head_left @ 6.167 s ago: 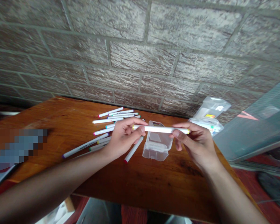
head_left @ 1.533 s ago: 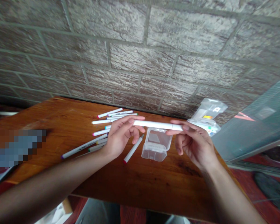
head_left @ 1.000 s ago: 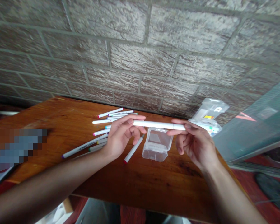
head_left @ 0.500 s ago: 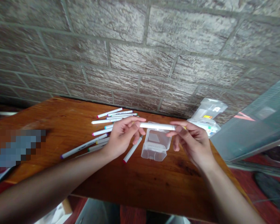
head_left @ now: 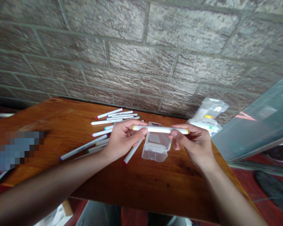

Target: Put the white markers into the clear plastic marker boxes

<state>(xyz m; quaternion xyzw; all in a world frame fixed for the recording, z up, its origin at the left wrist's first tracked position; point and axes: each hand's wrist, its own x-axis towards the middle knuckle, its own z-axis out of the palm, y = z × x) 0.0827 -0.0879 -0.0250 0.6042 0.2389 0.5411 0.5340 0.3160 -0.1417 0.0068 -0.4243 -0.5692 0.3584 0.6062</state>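
A white marker with yellow ends (head_left: 159, 129) is held level above the table. My left hand (head_left: 124, 138) pinches it near its left end, and my right hand (head_left: 194, 141) pinches it near its right end. Below the marker lies an open clear plastic case (head_left: 155, 150). Just left of the case, a white marker with a red end (head_left: 132, 153) rests on the wood, its upper part near my left fingers. Several more white markers (head_left: 107, 122) with coloured ends are spread beyond and left of my left hand, which partly hides some.
The wooden table (head_left: 136, 185) meets a stone-patterned wall (head_left: 141, 56). At its back right stands another open clear case (head_left: 209, 110) with markers inside. A blurred, pixelated object (head_left: 16, 150) is at the left edge. A glass panel (head_left: 250, 122) is on the right.
My fingers have shifted along the marker, so both its yellow ends now show. Both hands still hold it above the case.
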